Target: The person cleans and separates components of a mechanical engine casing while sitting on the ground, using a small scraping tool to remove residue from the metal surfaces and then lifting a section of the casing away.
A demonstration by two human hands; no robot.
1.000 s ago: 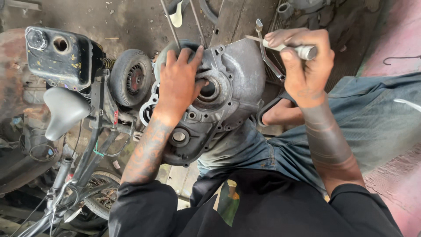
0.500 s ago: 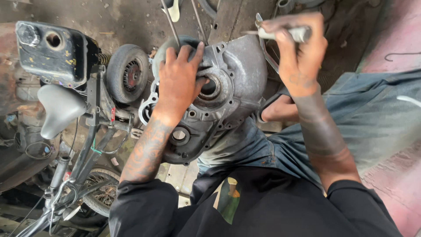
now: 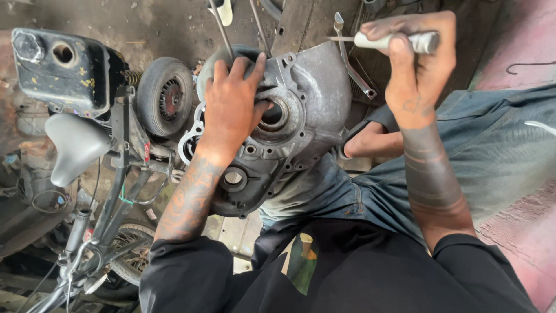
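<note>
Two hands share the work, and the main risk is the casing (image 3: 301, 116) slipping: it rests tilted on the person's lap, steadied only by the left hand (image 3: 231, 104), so a hard push from the tool (image 3: 399, 42) could roll it toward the moped (image 3: 87, 150) at 9 o'clock. The left fingers (image 3: 240, 66) lie spread and flat on the casing, just at 9 o'clock of its central bore. The right hand (image 3: 414, 64) is clenched around the tool's pale handle, raised clear at 2 o'clock of the casing.
</note>
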